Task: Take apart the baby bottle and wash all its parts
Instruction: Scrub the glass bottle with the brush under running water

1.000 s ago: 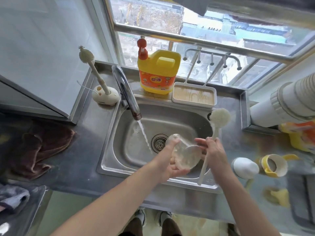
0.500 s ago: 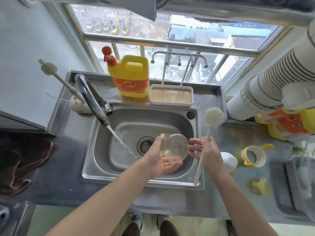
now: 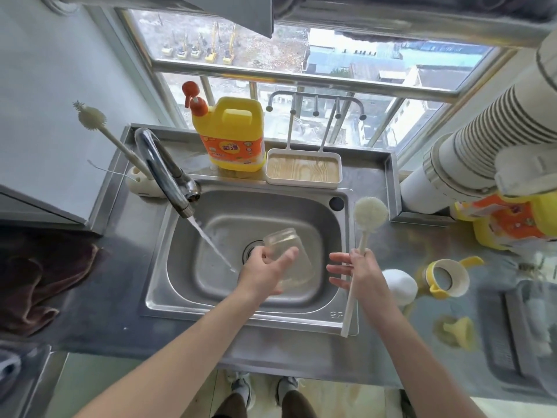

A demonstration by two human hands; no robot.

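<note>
My left hand (image 3: pixel 265 274) grips the clear bottle body (image 3: pixel 289 257) over the steel sink (image 3: pixel 331 315), its open mouth tilted up and to the left, close to the running water (image 3: pixel 211 239). My right hand (image 3: pixel 358 274) holds the long white bottle brush (image 3: pixel 366 224) by its handle, bristle head up over the sink's right rim, with some fingers stretched toward the bottle. On the counter to the right lie the white cap (image 3: pixel 399 286), the yellow handled collar ring (image 3: pixel 449 277) and a yellow nipple piece (image 3: pixel 456 330).
The tap (image 3: pixel 164 173) stands at the sink's back left. A yellow detergent jug (image 3: pixel 232 137) and a white tray rack (image 3: pixel 303 170) stand behind the sink. A small brush in its holder (image 3: pixel 138 179) is at the left, a brown cloth (image 3: pixel 42 276) on the left counter.
My left hand has turned the bottle from base-toward-me to mouth tilted up and left. My right hand has drawn away from the bottle with the brush. The camera view has shifted.
</note>
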